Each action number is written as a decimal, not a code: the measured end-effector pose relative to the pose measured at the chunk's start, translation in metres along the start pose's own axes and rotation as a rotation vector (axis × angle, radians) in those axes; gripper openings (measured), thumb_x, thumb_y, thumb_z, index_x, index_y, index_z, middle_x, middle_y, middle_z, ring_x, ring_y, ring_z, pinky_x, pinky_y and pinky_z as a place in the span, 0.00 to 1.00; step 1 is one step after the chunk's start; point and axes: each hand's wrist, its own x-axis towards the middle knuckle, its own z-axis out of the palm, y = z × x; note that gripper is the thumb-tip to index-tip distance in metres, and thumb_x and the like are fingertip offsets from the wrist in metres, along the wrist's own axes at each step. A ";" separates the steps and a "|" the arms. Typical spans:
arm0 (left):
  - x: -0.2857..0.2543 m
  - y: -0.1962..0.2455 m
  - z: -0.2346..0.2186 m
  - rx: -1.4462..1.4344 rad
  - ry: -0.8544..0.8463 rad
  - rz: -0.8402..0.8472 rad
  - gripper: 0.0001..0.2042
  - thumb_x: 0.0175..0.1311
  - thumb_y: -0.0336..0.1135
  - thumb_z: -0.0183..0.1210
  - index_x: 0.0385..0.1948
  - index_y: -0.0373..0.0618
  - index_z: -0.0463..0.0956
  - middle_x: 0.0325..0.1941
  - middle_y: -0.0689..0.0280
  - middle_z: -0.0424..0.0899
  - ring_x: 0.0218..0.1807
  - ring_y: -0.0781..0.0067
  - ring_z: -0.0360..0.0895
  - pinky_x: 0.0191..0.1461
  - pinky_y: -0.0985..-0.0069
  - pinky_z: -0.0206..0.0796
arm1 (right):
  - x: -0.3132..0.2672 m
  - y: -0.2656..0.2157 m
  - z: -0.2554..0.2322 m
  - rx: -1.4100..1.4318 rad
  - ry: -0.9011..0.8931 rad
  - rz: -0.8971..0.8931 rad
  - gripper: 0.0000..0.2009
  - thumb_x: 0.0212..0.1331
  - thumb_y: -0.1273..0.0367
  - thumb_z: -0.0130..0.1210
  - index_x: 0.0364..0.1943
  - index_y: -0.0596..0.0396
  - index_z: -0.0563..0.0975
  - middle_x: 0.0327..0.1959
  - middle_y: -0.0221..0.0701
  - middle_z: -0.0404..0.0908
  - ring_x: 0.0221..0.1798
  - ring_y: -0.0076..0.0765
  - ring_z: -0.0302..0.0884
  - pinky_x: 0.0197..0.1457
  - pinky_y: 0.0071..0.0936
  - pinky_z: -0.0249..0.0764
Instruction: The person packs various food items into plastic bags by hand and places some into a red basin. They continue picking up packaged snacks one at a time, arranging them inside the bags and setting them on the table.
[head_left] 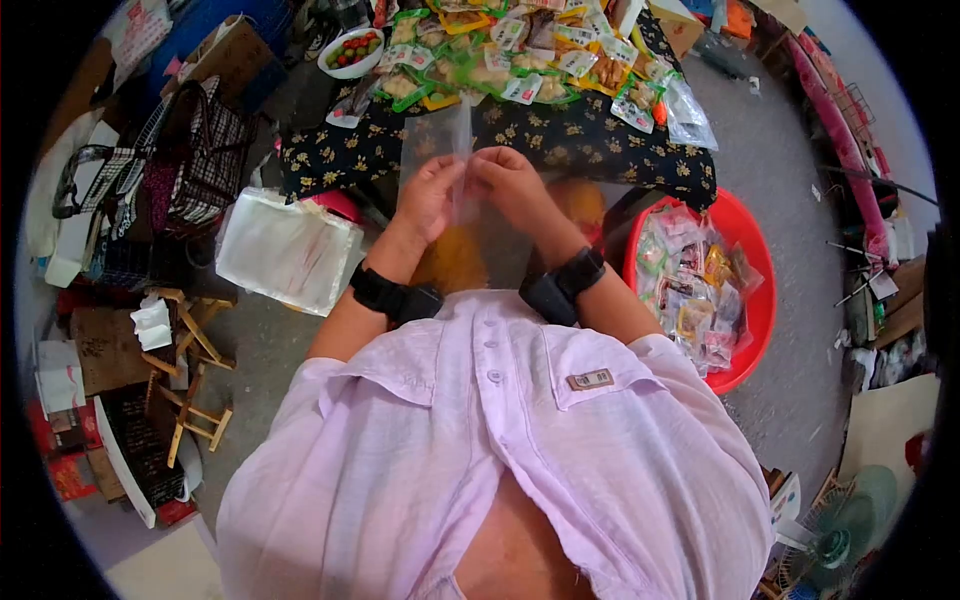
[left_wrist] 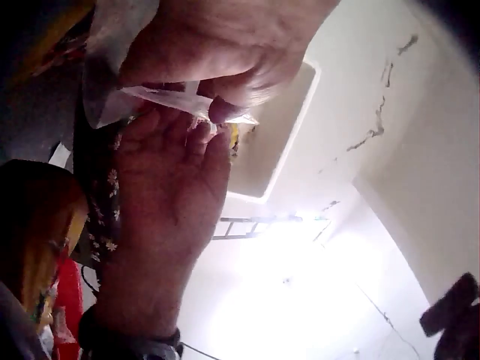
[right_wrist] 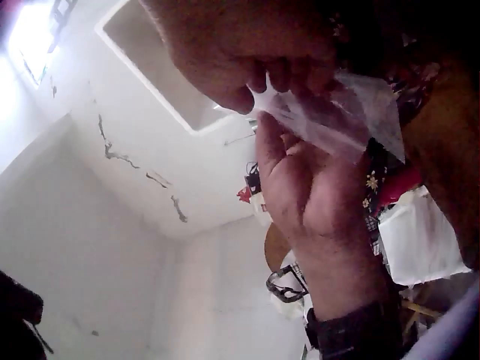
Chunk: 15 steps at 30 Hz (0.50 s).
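A clear, thin plastic bag (head_left: 424, 138) stands upright between the two hands, just off the table's front edge. My left hand (head_left: 430, 196) pinches it with thumb and fingers. On its other side my right hand (head_left: 512, 188) grips the bag's edge, fingertips close to the left thumb. The right wrist view shows the film (right_wrist: 381, 112) stretched across the left palm, with a corner sticking out past the hands. Bent fingers of the right hand (left_wrist: 169, 176) meet the film in the left wrist view. The bag looks see-through, with no contents showing.
Packaged foods (head_left: 520, 62) in sealed pouches cover the flowered tablecloth (head_left: 560, 130). A white bowl (head_left: 350, 52) of red and green fruit sits at the left. A red basin (head_left: 762, 290) full of packets stands right; a stack of plastic bags (head_left: 285, 250) lies left, beside wooden stools (head_left: 195, 350).
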 end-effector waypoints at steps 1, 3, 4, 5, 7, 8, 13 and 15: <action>0.001 -0.002 -0.001 0.074 0.033 0.021 0.07 0.55 0.29 0.46 0.34 0.40 0.68 0.33 0.66 0.74 0.33 0.73 0.71 0.37 0.74 0.65 | -0.004 -0.005 0.006 -0.034 0.018 -0.010 0.10 0.50 0.68 0.50 0.34 0.60 0.67 0.28 0.29 0.71 0.29 0.23 0.69 0.32 0.18 0.68; 0.006 -0.010 -0.006 0.220 0.101 0.063 0.06 0.55 0.29 0.46 0.33 0.39 0.68 0.33 0.66 0.74 0.31 0.75 0.71 0.36 0.76 0.65 | -0.007 -0.008 0.012 -0.134 0.050 -0.012 0.10 0.50 0.68 0.50 0.33 0.59 0.67 0.28 0.29 0.71 0.29 0.23 0.69 0.31 0.18 0.68; 0.007 -0.014 -0.007 0.368 0.146 0.105 0.06 0.55 0.29 0.46 0.32 0.39 0.68 0.32 0.66 0.74 0.30 0.75 0.71 0.35 0.77 0.65 | -0.005 -0.007 0.014 -0.202 0.063 -0.005 0.10 0.49 0.68 0.50 0.32 0.59 0.67 0.28 0.29 0.70 0.29 0.23 0.69 0.30 0.18 0.68; 0.007 -0.017 -0.008 0.516 0.192 0.151 0.06 0.55 0.29 0.46 0.31 0.38 0.69 0.32 0.66 0.74 0.29 0.75 0.71 0.35 0.78 0.64 | -0.003 -0.007 0.015 -0.272 0.073 -0.001 0.10 0.49 0.68 0.50 0.32 0.59 0.67 0.28 0.29 0.70 0.29 0.24 0.69 0.30 0.18 0.68; 0.003 -0.014 -0.001 0.757 0.238 0.243 0.05 0.55 0.29 0.46 0.29 0.38 0.69 0.30 0.66 0.74 0.28 0.76 0.70 0.34 0.78 0.64 | 0.001 -0.004 0.014 -0.328 0.102 -0.011 0.09 0.49 0.68 0.50 0.31 0.59 0.67 0.27 0.29 0.70 0.28 0.24 0.69 0.29 0.18 0.68; -0.001 -0.012 0.002 0.850 0.237 0.286 0.06 0.54 0.29 0.46 0.28 0.37 0.69 0.29 0.66 0.74 0.27 0.77 0.70 0.33 0.78 0.63 | 0.002 -0.002 0.014 -0.357 0.117 -0.015 0.09 0.49 0.68 0.50 0.31 0.58 0.67 0.27 0.29 0.71 0.27 0.24 0.69 0.28 0.19 0.68; 0.004 -0.009 -0.014 1.250 0.295 0.514 0.06 0.49 0.32 0.49 0.26 0.39 0.70 0.28 0.56 0.73 0.29 0.58 0.70 0.31 0.70 0.62 | 0.012 0.004 0.018 -0.343 0.118 0.030 0.07 0.51 0.69 0.47 0.28 0.59 0.68 0.22 0.27 0.69 0.23 0.22 0.67 0.25 0.18 0.66; 0.000 -0.006 -0.014 1.325 0.333 0.614 0.06 0.48 0.32 0.48 0.25 0.39 0.69 0.28 0.55 0.71 0.30 0.54 0.69 0.30 0.68 0.61 | 0.018 0.009 0.016 -0.323 0.048 -0.006 0.07 0.52 0.69 0.45 0.28 0.59 0.68 0.21 0.27 0.69 0.23 0.22 0.67 0.25 0.18 0.65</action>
